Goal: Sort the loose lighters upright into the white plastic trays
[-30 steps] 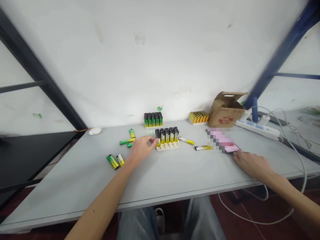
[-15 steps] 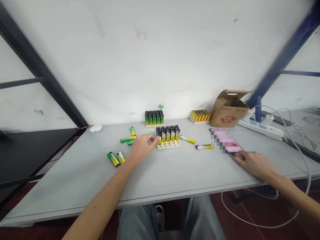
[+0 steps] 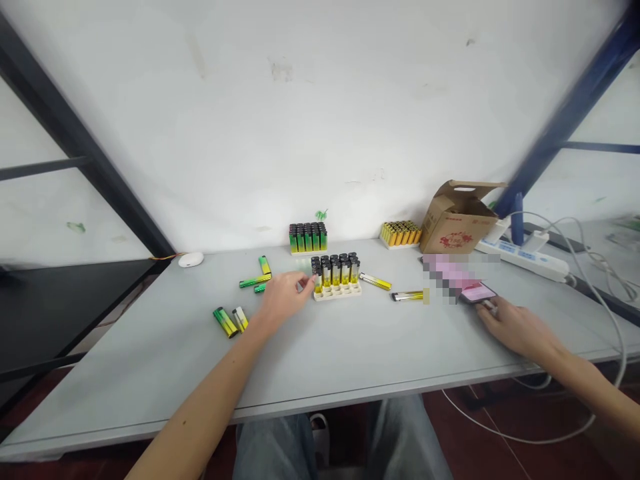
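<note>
Head view: left hand (image 3: pixel 286 298) has fingertips at lighter (image 3: pixel 319 287), upright at left end of white rack (image 3: pixel 338 293); whether clamped on it, cannot tell. Right hand (image 3: pixel 516 329), well apart from left, is at near end of phone (image 3: pixel 479 292); grip also cannot be told. Loose lighters (image 3: pixel 376 283) lie on table (image 3: pixel 350 347), both sides of rack. Box (image 3: pixel 453 232) stands behind phone.

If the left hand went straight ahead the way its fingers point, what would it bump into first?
Probably the lighter at the left end of the white rack's nearest filled row. The left hand seems to touch it, though depth is unclear.
</note>
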A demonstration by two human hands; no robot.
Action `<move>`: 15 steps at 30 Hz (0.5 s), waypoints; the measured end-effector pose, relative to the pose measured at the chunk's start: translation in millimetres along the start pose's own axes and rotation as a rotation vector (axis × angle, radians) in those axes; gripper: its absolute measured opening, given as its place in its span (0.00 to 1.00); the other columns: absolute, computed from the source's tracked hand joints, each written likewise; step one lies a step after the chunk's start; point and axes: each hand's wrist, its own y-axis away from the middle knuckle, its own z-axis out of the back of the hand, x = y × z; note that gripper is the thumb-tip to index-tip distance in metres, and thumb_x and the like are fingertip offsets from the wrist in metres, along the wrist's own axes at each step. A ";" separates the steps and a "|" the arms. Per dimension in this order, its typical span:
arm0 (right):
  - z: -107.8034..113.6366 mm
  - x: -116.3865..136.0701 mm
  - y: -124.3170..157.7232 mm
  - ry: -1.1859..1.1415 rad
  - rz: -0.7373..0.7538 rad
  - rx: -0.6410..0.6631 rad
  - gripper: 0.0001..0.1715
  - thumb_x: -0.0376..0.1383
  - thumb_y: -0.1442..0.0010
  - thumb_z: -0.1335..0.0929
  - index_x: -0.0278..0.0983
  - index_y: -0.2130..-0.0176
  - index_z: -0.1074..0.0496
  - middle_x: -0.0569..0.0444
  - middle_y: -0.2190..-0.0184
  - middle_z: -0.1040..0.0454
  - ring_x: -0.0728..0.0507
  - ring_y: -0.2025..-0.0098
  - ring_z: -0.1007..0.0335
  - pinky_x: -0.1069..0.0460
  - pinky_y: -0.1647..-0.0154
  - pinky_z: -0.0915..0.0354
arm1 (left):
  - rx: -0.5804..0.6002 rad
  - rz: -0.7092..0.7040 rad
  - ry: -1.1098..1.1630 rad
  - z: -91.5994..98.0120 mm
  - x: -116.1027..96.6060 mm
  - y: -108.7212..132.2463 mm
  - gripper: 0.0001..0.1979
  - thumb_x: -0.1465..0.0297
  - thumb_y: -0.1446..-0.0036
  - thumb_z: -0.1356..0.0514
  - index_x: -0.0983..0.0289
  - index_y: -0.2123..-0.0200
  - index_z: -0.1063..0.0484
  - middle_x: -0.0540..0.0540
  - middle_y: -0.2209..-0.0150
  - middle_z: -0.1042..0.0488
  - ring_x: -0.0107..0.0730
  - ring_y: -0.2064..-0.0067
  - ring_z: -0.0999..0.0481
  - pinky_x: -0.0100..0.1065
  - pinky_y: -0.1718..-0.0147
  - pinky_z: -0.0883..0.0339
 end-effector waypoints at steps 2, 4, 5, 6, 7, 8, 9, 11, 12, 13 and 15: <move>0.7 -3.2 -0.9 -0.014 -0.001 0.011 0.28 0.49 0.34 0.46 0.33 0.52 0.32 0.36 0.66 0.23 0.30 0.60 0.24 0.46 0.65 0.38 | 0.004 0.006 -0.003 0.0 -0.8 0.1 0.22 0.56 0.38 0.50 0.60 0.78 0.28 0.51 0.77 0.26 0.32 0.75 0.31 0.32 0.73 0.45; 2.0 -5.5 -1.1 -0.027 0.007 0.022 0.29 0.49 0.33 0.48 0.34 0.52 0.32 0.36 0.65 0.23 0.30 0.59 0.25 0.46 0.63 0.38 | 0.003 0.013 -0.003 0.0 -1.4 0.1 0.22 0.56 0.38 0.50 0.60 0.78 0.28 0.51 0.78 0.26 0.32 0.75 0.31 0.32 0.73 0.45; 2.7 -6.3 -1.1 -0.029 0.010 0.020 0.29 0.49 0.33 0.48 0.35 0.52 0.32 0.36 0.63 0.23 0.30 0.58 0.25 0.45 0.62 0.38 | 0.001 0.014 -0.002 -0.1 -1.5 0.1 0.22 0.56 0.38 0.50 0.60 0.78 0.28 0.51 0.78 0.26 0.32 0.75 0.32 0.32 0.73 0.45; 3.3 -6.9 -1.0 -0.029 0.014 0.016 0.30 0.49 0.33 0.49 0.34 0.52 0.32 0.35 0.62 0.23 0.30 0.57 0.25 0.45 0.62 0.38 | 0.001 0.013 0.001 -0.2 -1.5 0.1 0.22 0.56 0.38 0.50 0.60 0.78 0.28 0.51 0.78 0.27 0.32 0.75 0.32 0.32 0.73 0.45; 3.6 -7.5 -1.0 -0.027 0.018 0.013 0.30 0.49 0.33 0.50 0.34 0.52 0.31 0.34 0.61 0.23 0.30 0.57 0.25 0.45 0.61 0.38 | 0.002 0.013 0.003 -0.4 -1.5 0.1 0.22 0.56 0.38 0.50 0.59 0.78 0.28 0.51 0.78 0.27 0.32 0.76 0.32 0.32 0.73 0.45; 3.7 -7.9 -1.0 -0.021 0.018 0.009 0.31 0.49 0.33 0.50 0.34 0.52 0.31 0.34 0.61 0.23 0.29 0.57 0.25 0.45 0.62 0.38 | 0.004 0.013 0.004 -0.5 -1.3 0.1 0.22 0.56 0.38 0.50 0.60 0.78 0.28 0.51 0.79 0.27 0.32 0.76 0.33 0.33 0.73 0.46; 3.3 -8.3 -0.9 -0.010 0.014 0.005 0.31 0.49 0.33 0.51 0.34 0.53 0.31 0.34 0.60 0.23 0.29 0.57 0.25 0.44 0.62 0.38 | 0.007 0.013 0.002 -0.6 -1.1 0.0 0.23 0.56 0.38 0.50 0.60 0.79 0.29 0.51 0.79 0.28 0.32 0.76 0.33 0.33 0.74 0.46; 1.2 -9.3 -0.8 0.016 0.003 -0.008 0.31 0.49 0.33 0.50 0.36 0.53 0.30 0.35 0.61 0.22 0.29 0.59 0.25 0.44 0.65 0.39 | 0.013 0.018 -0.008 -0.7 -0.8 -0.1 0.24 0.55 0.38 0.50 0.60 0.81 0.31 0.51 0.80 0.29 0.31 0.77 0.34 0.32 0.74 0.47; -0.4 -9.9 -0.6 0.028 -0.002 -0.019 0.30 0.49 0.33 0.50 0.37 0.53 0.29 0.36 0.62 0.22 0.29 0.60 0.25 0.45 0.66 0.40 | 0.015 0.020 -0.012 -0.7 -0.8 -0.1 0.24 0.55 0.38 0.50 0.61 0.81 0.32 0.51 0.81 0.29 0.31 0.77 0.34 0.32 0.75 0.48; -2.3 -10.6 -0.3 0.034 -0.003 -0.033 0.29 0.49 0.33 0.49 0.39 0.54 0.28 0.38 0.64 0.22 0.30 0.62 0.25 0.45 0.67 0.40 | 0.016 0.024 -0.014 -0.6 -0.8 -0.1 0.24 0.55 0.38 0.50 0.61 0.82 0.32 0.51 0.81 0.30 0.31 0.78 0.34 0.32 0.75 0.48; -6.2 -11.9 0.3 0.018 0.008 -0.099 0.27 0.50 0.35 0.46 0.41 0.57 0.26 0.42 0.68 0.22 0.31 0.65 0.25 0.47 0.69 0.41 | 0.016 0.033 -0.010 -0.4 -0.9 -0.1 0.24 0.55 0.38 0.50 0.61 0.82 0.32 0.51 0.81 0.30 0.31 0.78 0.34 0.32 0.75 0.48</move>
